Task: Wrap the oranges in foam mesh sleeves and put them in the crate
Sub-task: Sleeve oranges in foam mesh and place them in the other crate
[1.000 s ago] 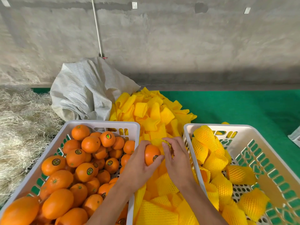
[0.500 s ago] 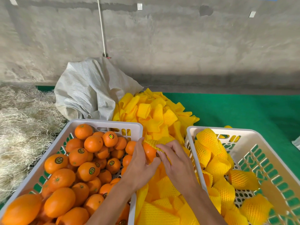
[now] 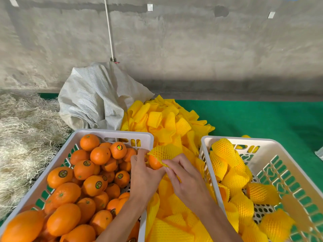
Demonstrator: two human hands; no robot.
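Left crate (image 3: 111,132) is full of bare oranges (image 3: 83,169), so lots left to do. In the middle, over the loose sleeve pile (image 3: 167,123), left hand (image 3: 144,175) cups an orange (image 3: 154,163) while right hand (image 3: 185,177) pinches the foam mesh sleeve (image 3: 165,151), approx. half on. Right crate (image 3: 244,139) holds about a dozen wrapped oranges (image 3: 234,179), w/ plenty of room.
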